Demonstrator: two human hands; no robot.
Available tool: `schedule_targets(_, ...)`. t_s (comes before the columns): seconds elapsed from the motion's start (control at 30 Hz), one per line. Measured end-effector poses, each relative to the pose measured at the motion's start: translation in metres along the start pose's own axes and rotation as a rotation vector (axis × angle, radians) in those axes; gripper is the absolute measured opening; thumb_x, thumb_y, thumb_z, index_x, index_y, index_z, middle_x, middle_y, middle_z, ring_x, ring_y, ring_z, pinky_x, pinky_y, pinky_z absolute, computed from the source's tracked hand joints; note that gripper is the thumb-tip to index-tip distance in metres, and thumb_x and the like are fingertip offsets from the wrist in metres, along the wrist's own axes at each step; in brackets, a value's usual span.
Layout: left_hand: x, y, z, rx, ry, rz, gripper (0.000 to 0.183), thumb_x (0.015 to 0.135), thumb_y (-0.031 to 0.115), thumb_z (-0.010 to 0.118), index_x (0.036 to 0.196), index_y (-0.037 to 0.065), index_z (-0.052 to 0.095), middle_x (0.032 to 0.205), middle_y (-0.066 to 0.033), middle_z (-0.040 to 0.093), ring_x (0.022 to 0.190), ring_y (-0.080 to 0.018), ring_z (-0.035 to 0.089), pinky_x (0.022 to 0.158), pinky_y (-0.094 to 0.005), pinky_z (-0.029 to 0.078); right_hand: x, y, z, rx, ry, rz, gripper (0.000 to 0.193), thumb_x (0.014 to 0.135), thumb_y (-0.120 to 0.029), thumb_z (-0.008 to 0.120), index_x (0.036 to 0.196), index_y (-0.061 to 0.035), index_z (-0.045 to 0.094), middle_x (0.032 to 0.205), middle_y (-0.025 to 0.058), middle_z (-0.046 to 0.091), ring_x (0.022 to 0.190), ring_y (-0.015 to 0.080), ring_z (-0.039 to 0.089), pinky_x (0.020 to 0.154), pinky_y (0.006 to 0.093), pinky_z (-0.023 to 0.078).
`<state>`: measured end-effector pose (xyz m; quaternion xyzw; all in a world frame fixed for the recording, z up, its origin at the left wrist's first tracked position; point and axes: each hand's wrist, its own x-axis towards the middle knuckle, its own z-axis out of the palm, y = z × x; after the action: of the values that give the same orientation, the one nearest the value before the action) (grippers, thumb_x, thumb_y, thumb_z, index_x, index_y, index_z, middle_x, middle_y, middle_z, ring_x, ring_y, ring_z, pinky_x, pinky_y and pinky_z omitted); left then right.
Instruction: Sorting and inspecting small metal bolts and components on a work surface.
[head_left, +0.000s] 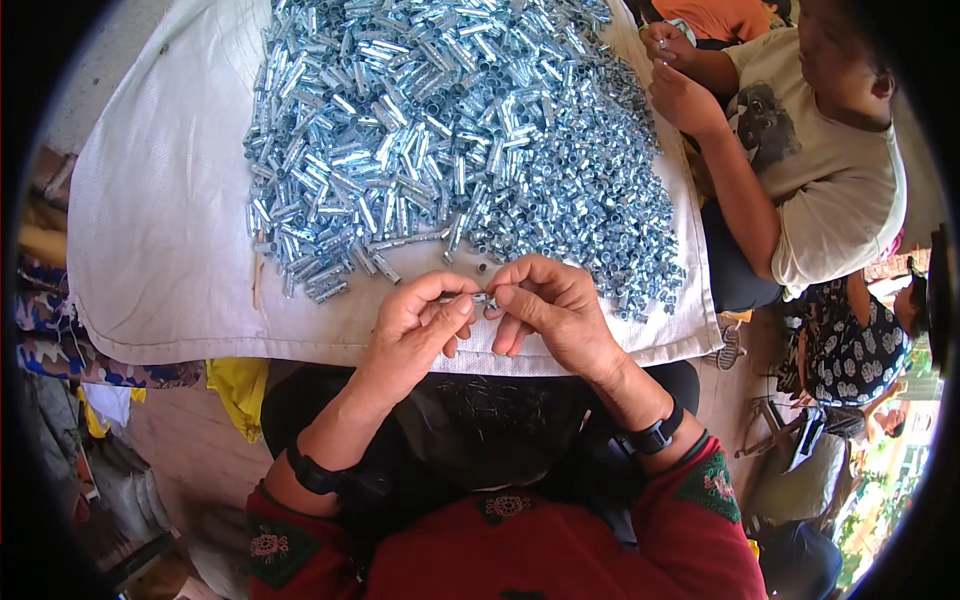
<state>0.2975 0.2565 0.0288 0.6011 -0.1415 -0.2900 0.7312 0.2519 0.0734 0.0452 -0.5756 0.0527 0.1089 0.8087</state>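
Note:
Just past the table's near edge, my left hand [405, 325] and my right hand [562, 318] meet fingertip to fingertip. Both are closed in a pinch around a small shiny metal sleeve [483, 299]; the fingers cover most of it, so its full shape is hidden. Beyond them lies a large heap of slim silvery metal sleeves [370, 120]. Its right side runs into a heap of short, ring-like metal pieces [590, 200]. A thin line of sleeves [408, 240] lies end to end at the heap's near edge, not far from my fingers.
White woven cloth [150, 220] covers the table and hangs over its near edge. At the right sits another person [800, 150], both hands [680, 80] raised around a small piece. Yellow cloth [238, 395] hangs at the left. More people [855, 340] are farther right.

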Motion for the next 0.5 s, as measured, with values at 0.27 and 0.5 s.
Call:
schedule_targets(0.27,-0.003,0.004,0.007,0.032,-0.021,0.022,0.022,0.094,0.019,0.048,0.103,0.000,0.054,0.069,0.0010,0.051,0.053,-0.0030,0.044,0.047,-0.0177,0.037,-0.003,0.007,0.004,-0.029,-0.038,-0.108,0.010,0.090,-0.008,0.053,0.096,0.0009,0.052,0.079,0.0062,0.059,0.058,0.0120,0.061,0.051,0.0211,0.049)
schedule_targets(0.5,-0.004,0.003,0.002,0.016,-0.038,-0.103,0.020,0.094,0.018,0.047,0.105,0.002,0.051,0.072,0.0014,0.048,0.057,-0.0021,0.042,0.047,-0.0170,0.037,-0.004,0.005,0.006,-0.177,0.038,-0.077,0.011,0.090,-0.009,0.053,0.093,0.0008,0.051,0.075,0.0052,0.057,0.051,0.0076,0.054,0.045,0.0192,0.042)
